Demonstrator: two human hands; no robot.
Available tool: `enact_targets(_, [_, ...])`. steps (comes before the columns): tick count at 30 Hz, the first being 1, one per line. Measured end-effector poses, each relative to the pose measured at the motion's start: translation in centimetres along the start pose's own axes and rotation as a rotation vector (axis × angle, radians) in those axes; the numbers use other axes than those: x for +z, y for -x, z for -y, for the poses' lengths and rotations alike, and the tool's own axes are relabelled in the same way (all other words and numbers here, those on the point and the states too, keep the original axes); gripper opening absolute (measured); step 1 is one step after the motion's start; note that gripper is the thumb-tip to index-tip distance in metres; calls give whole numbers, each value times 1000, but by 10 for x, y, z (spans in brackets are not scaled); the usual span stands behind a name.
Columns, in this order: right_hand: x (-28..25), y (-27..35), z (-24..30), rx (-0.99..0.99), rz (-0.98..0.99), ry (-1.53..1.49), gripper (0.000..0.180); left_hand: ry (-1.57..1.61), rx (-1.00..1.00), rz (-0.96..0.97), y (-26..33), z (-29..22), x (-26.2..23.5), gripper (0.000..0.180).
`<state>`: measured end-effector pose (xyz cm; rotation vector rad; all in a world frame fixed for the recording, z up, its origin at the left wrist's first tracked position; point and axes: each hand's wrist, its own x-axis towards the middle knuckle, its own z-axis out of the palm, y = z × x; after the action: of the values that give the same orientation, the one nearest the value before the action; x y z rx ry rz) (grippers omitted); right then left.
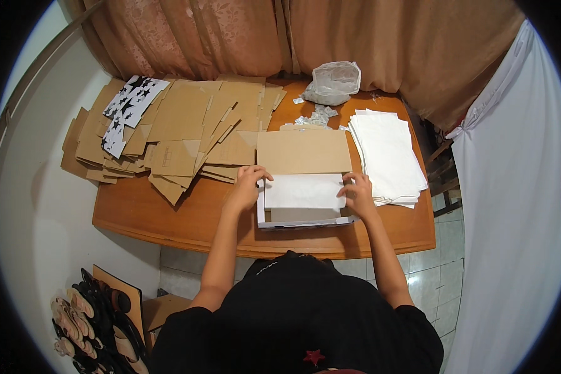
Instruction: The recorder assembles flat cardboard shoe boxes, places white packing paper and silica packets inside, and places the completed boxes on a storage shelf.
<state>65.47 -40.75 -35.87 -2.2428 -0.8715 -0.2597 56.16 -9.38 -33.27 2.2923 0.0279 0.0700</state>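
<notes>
An open cardboard box (306, 224), white with dark marks outside and brown inside, sits near the table's front edge. Its brown lid (303, 151) is folded back, away from me. A white paper sheet (304, 191) lies across the inside, leaving the brown bottom bare at the front. My left hand (248, 188) is bent over the box's left wall, its fingers closed at the sheet's left edge. Over the right wall, my right hand (358, 193) has its fingers curled at the sheet's right edge. Both thumbs are partly hidden.
Flat brown cardboard boxes (181, 118) pile up on the left, some with star-patterned sides (134, 106). A stack of white paper (386, 156) lies right. Behind are small packets (318, 116) and a clear plastic bag (335, 84). Shoes (93, 318) stand lower left.
</notes>
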Motion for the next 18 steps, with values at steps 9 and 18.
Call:
enact_targets(9, [-13,7,19,10,207,127,24,-233,177,197,14,-36,68,33])
enact_targets(18, [44,-31,-70,494,-250,-277,28,-410,261,216,41,-33,89,34])
